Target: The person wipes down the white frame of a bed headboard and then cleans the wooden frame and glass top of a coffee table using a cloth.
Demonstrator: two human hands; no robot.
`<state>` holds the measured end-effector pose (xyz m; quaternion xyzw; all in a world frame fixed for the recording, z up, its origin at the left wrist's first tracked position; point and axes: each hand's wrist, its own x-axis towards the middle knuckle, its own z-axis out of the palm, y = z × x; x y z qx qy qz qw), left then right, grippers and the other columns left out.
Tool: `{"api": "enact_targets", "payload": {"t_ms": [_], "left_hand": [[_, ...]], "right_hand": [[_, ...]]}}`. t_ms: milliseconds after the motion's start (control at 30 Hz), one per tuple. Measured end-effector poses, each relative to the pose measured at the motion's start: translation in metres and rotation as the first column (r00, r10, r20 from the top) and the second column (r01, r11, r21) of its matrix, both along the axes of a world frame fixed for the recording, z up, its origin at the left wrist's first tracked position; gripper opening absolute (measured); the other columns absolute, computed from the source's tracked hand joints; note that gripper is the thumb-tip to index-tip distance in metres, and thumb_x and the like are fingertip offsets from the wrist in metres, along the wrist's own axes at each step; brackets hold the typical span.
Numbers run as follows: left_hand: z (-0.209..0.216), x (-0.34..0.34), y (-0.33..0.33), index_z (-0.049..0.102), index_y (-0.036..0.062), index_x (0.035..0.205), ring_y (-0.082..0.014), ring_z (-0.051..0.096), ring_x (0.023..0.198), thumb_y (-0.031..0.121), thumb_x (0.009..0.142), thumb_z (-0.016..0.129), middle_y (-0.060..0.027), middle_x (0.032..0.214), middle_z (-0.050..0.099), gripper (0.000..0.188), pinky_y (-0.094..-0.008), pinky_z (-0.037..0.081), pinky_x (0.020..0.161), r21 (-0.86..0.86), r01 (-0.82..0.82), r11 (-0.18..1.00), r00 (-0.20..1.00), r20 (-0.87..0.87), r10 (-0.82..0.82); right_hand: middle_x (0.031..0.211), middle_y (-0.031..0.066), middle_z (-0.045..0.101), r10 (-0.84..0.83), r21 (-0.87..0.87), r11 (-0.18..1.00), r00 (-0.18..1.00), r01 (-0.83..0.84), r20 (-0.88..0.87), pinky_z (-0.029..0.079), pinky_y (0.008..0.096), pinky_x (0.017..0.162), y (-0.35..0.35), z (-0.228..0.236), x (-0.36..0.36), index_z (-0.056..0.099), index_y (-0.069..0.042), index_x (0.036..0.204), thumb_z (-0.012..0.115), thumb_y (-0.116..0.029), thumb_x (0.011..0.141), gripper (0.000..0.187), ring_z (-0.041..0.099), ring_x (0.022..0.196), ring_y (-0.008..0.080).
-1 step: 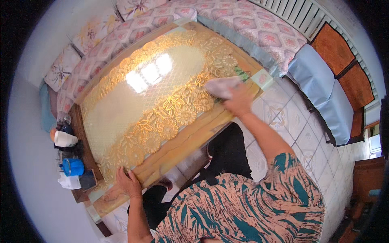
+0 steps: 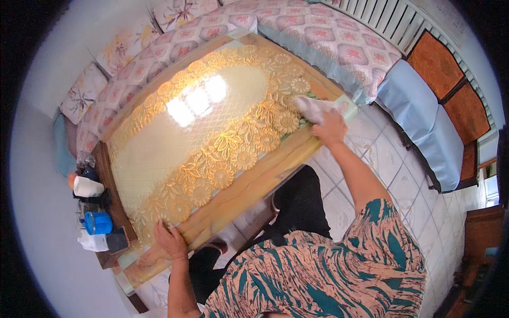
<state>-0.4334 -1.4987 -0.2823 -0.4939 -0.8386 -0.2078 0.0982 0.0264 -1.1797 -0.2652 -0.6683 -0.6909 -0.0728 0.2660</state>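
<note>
A pale whitish cloth (image 2: 314, 109) lies bunched on the table near its far right corner. My right hand (image 2: 332, 129) has its fingers closed on this cloth and presses it against the tabletop. My left hand (image 2: 170, 241) rests open on the near left edge of the table, with its fingers apart and nothing in them. Under both hands is a low table with a clear, glossy top (image 2: 249, 183) over wood-look borders. A gold floral lace runner (image 2: 233, 157) spreads across it, and a bright window reflection shines in the middle.
Left of the table, a brown stand (image 2: 117, 206) bears a white roll (image 2: 87, 186), a blue container (image 2: 98, 223) and other small items. A patterned sofa cover (image 2: 339, 45) runs along the far side. To the right, a light-blue covered seat (image 2: 424, 124) stands on the tiled floor (image 2: 382, 159).
My right hand has slid the cloth rightward along the table toward the right corner. My left hand stays at the near left edge.
</note>
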Motion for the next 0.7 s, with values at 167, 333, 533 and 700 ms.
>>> {"api": "enact_targets", "payload": {"t_ms": [167, 333, 533, 700], "left_hand": [[0.004, 0.042, 0.089, 0.044, -0.0040, 0.128, -0.0402, 0.041, 0.122, 0.017, 0.084, 0.056, -0.0243, 0.130, 0.047, 0.050, -0.0484, 0.030, 0.105, 0.066, 0.275, 0.959, 0.959, 0.047, -0.279], [-0.003, 0.079, 0.183, 0.043, -0.0037, 0.129, -0.0384, 0.039, 0.125, 0.018, 0.084, 0.058, -0.0222, 0.134, 0.044, 0.052, -0.0464, 0.030, 0.106, 0.078, 0.392, 0.916, 0.913, 0.084, -0.398], [-0.004, 0.083, 0.203, 0.043, -0.0015, 0.130, -0.0363, 0.037, 0.127, 0.022, 0.086, 0.056, -0.0207, 0.136, 0.042, 0.052, -0.0444, 0.029, 0.107, -0.048, 0.322, 0.945, 0.944, 0.095, -0.317], [0.012, 0.100, 0.203, 0.044, 0.0005, 0.131, -0.0353, 0.037, 0.128, 0.026, 0.088, 0.053, -0.0187, 0.136, 0.042, 0.051, -0.0445, 0.028, 0.108, -0.041, 0.309, 0.950, 0.950, 0.063, -0.306]], "right_hand": [[0.123, 0.0182, 0.054, 0.089, -0.345, 0.936, 0.994, -0.064, 0.057, 0.038, 0.0462, 0.096, -0.005, 0.000, -0.015, 0.064, -0.012, 0.112, 0.066, -0.034, 0.069, 0.048, 0.051, 0.111, 0.0365], [0.125, 0.0158, 0.054, 0.703, -0.056, 0.702, 0.703, -0.710, -0.111, 0.036, 0.0487, 0.099, -0.120, 0.012, -0.145, 0.058, -0.010, 0.118, 0.064, -0.024, 0.071, 0.049, 0.048, 0.116, 0.0348], [0.122, 0.0150, 0.058, 0.524, 0.036, 0.849, 0.832, -0.526, -0.184, 0.037, 0.0475, 0.098, -0.048, -0.002, -0.074, 0.060, -0.007, 0.116, 0.062, -0.015, 0.068, 0.049, 0.050, 0.113, 0.0367], [0.129, 0.0136, 0.053, -0.227, -0.067, 0.970, 0.969, 0.234, 0.094, 0.034, 0.0503, 0.100, 0.056, -0.008, 0.069, 0.056, -0.009, 0.122, 0.060, -0.030, 0.074, 0.053, 0.046, 0.117, 0.0373]]}}
